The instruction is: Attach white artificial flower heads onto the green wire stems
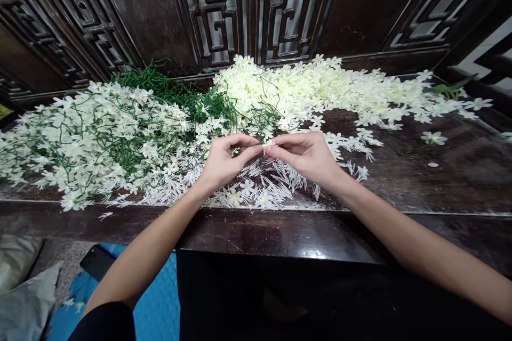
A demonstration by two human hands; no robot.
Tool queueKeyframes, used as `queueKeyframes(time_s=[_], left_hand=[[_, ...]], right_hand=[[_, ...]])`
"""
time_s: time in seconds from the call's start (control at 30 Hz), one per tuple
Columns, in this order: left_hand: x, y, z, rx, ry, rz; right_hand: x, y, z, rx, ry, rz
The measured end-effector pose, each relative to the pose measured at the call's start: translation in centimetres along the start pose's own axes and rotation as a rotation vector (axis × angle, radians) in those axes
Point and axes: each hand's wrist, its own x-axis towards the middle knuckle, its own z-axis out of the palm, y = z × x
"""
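Note:
My left hand pinches a thin green artificial flower stem between thumb and fingertips. Fingertip to fingertip with it, my right hand is closed on a small white flower piece at the stem's end; its exact form is partly hidden by the fingers. Below both hands lie loose white stamen-like pieces with a few open flowers among them. To the left spreads a heap of white flowers on green stems. Behind the hands is a pile of cream-white petals.
Bare green stems lie at the back, against a carved dark wood panel. Everything rests on a dark wooden bench. Down at the left are a black phone, a blue mat and pale bags.

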Motion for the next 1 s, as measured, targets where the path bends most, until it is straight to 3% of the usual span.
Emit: queueKeyframes(time_s=[0.17,0.47,0.7,1.0], left_hand=[[-0.13,0.14,0.10,0.064,-0.036,0.060],[-0.12,0.17,0.06,0.087,-0.054,0.069],[0.05,0.11,-0.19,0.077,-0.050,0.066],[0.09,0.45,-0.33,0.086,-0.113,0.101]], right_hand=[[0.06,-0.30,-0.06,-0.002,-0.113,0.051],[0.13,-0.69,-0.49,-0.110,-0.127,0.051],[0.28,-0.73,-0.74,-0.114,-0.007,0.082],[0.18,-0.72,-0.67,-0.117,-0.076,-0.026]])
